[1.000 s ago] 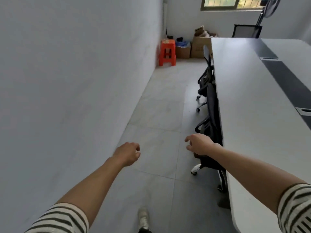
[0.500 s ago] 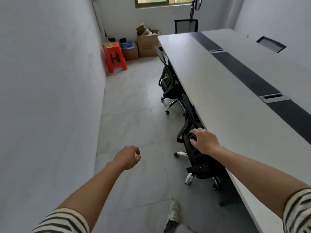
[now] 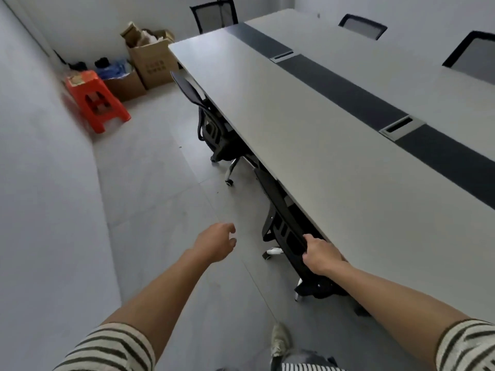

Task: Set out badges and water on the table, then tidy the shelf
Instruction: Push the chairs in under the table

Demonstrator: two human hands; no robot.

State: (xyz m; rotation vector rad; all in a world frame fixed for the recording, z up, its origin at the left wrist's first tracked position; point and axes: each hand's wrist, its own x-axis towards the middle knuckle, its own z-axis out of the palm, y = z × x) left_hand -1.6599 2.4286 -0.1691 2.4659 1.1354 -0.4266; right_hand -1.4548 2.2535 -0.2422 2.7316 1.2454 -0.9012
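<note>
While the right-hand grip (image 3: 320,254) clasps a chair (image 3: 284,226), the left-hand grip (image 3: 214,242) hovers loose, empty — table (image 3: 308,135) pale grey, dark-striped

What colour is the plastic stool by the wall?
Orange-red; the stool shows best in the head view.

I see the surface (image 3: 308,135) on my right: a long, pale grey top running away from me, level, with a dark strip (image 3: 348,95) down its middle (two silver-rimmed cable slots (image 3: 403,127) are set into that strip).
</note>
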